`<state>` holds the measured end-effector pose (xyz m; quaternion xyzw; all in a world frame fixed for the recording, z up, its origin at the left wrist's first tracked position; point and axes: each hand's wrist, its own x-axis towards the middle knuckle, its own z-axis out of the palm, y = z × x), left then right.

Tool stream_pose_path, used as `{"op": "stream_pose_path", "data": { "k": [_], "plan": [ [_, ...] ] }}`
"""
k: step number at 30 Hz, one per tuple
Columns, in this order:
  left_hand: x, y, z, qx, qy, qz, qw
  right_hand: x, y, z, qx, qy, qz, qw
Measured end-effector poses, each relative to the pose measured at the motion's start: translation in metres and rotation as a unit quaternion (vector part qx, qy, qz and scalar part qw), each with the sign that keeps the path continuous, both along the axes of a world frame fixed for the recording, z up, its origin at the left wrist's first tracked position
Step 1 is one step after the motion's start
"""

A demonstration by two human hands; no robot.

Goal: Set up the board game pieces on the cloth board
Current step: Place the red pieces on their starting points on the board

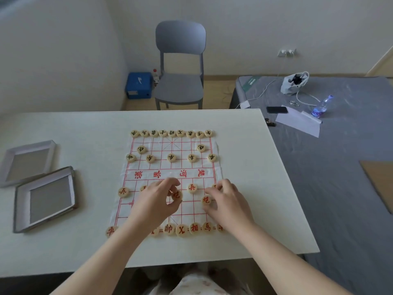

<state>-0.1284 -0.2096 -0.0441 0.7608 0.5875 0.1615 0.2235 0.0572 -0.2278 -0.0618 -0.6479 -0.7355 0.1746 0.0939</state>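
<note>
Partly, our own hands block the near half of the cloth board (165,167). The left hand (155,201) covers the middle of the red soldier line, leaving only a sliver of one disc at its ten o'clock, and its wrist crosses the near row (194,228), so some of those discs are hidden. The right hand (227,201) hides most of the soldier at its eleven o'clock and clips the last disc of the near row. Our left fingers (170,182) and thumb are clamped on a red-marked disc (176,195) over the centre files. We cannot tell whether it touches the cloth. Our right fingers (209,191) are curled and pinched on a second red-marked disc (206,200), just at three o'clock from the first. The characters on the far row (163,133) are too small to read.

The board lies mid-counter with bare counter (255,167) on all sides. The widest room is at nine o'clock, before the nearer tray (23,205) and the farther tray (32,148), whose left corner is cut off by the frame. At three o'clock the counter edge runs diagonally beside a bed (340,188). At twelve o'clock, beyond the far edge, stands a chair (180,88).

The cloth is thin, white and creased, printed with a red grid. The discs are round, pale and wood-like, with black marks on the far side and red on the near. The counter is smooth and matte white. The trays are shallow, with white rims and grey floors.
</note>
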Motion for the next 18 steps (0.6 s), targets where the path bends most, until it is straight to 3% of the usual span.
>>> {"op": "stream_pose_path", "data": {
  "k": [9, 13, 18],
  "plan": [
    [-0.009, 0.002, -0.002, -0.002, 0.016, 0.006, 1.0, -0.003, 0.001, 0.0, 0.009, 0.029, -0.008, 1.0],
    [-0.03, 0.0, -0.005, -0.001, 0.017, 0.036, 0.999, -0.01, 0.005, 0.007, 0.061, 0.066, -0.004, 0.996],
    [-0.069, -0.005, -0.011, -0.025, 0.039, 0.08, 0.996, -0.025, 0.012, 0.005, 0.055, 0.083, 0.018, 0.995]
  ]
}}
